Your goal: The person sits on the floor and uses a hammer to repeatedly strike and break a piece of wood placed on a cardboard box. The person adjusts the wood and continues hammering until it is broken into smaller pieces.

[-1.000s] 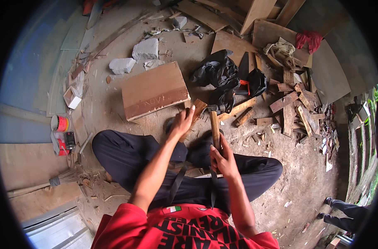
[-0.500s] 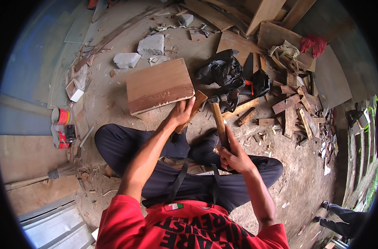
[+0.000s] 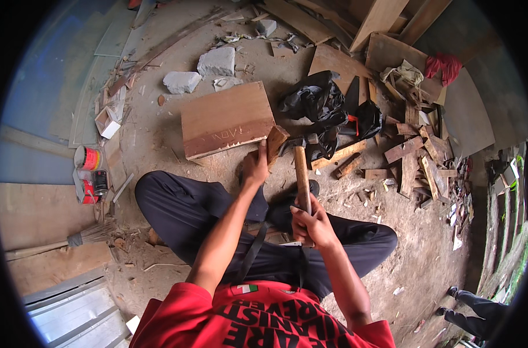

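Note:
My left hand point(image 3: 256, 166) is closed round a short brown wood block point(image 3: 277, 142), held up at the right front corner of a plywood box point(image 3: 226, 119). In my right hand point(image 3: 314, 221) is a hammer point(image 3: 301, 174), gripped low on its wooden handle. Its dark head points away from me, close to the right side of the block; whether the two touch I cannot tell. My fingers hide the lower part of the block.
Black plastic bags point(image 3: 310, 101) lie beyond the hammer, with scrap wood point(image 3: 412, 156) heaped to the right. Pale broken blocks point(image 3: 216, 61) rest behind the box. Paint cans point(image 3: 88, 158) and a broom point(image 3: 81, 238) are at left. Another person's legs point(image 3: 472, 310) show at lower right.
My left hand has brought the wood block upright and slightly closer to the hammer head. My right hand has shifted a little left and toward me with the hammer. The view has shifted slightly.

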### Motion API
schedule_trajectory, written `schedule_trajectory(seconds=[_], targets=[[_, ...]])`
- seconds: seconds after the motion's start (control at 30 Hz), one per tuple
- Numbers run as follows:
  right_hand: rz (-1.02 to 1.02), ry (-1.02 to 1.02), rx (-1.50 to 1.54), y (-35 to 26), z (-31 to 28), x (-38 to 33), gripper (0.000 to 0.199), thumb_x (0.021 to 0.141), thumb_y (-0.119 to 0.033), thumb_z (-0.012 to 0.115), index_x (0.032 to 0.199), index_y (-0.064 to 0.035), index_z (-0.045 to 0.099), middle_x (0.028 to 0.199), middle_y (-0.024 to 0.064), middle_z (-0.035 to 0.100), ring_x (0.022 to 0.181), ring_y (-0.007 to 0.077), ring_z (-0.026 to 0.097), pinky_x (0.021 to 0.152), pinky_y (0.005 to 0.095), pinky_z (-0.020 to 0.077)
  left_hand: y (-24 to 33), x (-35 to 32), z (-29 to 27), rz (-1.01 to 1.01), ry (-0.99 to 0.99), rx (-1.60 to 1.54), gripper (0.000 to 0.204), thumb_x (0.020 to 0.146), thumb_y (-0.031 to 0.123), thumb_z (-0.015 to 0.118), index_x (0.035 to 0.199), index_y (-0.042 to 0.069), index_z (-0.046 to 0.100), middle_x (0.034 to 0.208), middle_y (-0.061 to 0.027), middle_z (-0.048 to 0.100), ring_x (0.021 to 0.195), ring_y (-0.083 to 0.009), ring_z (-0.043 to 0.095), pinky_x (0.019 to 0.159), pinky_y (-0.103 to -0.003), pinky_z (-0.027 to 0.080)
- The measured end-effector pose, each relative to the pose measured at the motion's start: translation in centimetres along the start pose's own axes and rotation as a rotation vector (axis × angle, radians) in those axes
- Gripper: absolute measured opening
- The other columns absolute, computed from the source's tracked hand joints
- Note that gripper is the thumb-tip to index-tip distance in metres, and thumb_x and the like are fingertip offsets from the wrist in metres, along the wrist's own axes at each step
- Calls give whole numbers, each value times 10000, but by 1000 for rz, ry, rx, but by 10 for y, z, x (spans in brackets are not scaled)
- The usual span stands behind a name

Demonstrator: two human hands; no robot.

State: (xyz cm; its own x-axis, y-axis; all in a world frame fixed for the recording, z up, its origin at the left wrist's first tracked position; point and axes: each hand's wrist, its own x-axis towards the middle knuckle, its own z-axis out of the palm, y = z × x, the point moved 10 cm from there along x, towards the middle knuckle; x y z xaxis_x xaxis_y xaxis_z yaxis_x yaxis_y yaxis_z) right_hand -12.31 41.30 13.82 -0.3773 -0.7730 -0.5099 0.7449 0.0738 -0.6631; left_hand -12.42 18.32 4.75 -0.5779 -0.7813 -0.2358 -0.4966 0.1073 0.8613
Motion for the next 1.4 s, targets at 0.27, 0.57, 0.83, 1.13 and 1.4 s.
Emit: schedule_trajectory(seconds=[0.27, 0.57, 0.83, 1.13, 1.4], targets=[[91, -20, 44, -12, 22, 23, 141, 971, -40, 523, 970, -145, 429, 662, -39, 357, 468, 53, 318, 392, 248, 237, 42, 52, -10, 272, -160, 36, 689, 1004, 574, 426, 1208, -51, 628, 1175, -317, 645, 1138, -478, 591, 934, -478, 469], [89, -4, 12, -37, 27, 24, 177, 958, -18, 507, 911, -149, 398, 656, -40, 338, 470, 53, 293, 395, 248, 221, 93, 59, -24, 527, -19, -75, 716, 1016, 578, 390, 918, -75, 664, 797, -279, 679, 851, -441, 676, 759, -483, 483], [131, 85, -8, -43, -7, 2, 158, 960, -14, 521, 982, -150, 443, 650, -50, 324, 448, 44, 274, 372, 234, 205, 78, 43, 33, 430, -183, -30, 763, 1023, 601, 332, 881, -72, 663, 813, -303, 672, 854, -426, 685, 741, -471, 483], [42, 89, -364, -54, -19, 11, 318, 1039, -388, 529, 1066, -74, 486, 629, -36, 367, 434, 63, 319, 382, 248, 247, 3, 23, 52, -34, -441, -456, 719, 1010, 666, 337, 1032, 11, 631, 731, -110, 653, 650, -223, 643, 621, -340, 511], [-119, 116, -1320, -126, -37, -8, 454, 1069, -427, 432, 1095, -24, 638, 657, 118, 568, 633, 275, 607, 616, 419, 451, 13, -15, 28, -190, -700, -385, 496, 1037, 520, 446, 1103, 49, 588, 617, -25, 540, 460, -124, 558, 391, -287, 478]])
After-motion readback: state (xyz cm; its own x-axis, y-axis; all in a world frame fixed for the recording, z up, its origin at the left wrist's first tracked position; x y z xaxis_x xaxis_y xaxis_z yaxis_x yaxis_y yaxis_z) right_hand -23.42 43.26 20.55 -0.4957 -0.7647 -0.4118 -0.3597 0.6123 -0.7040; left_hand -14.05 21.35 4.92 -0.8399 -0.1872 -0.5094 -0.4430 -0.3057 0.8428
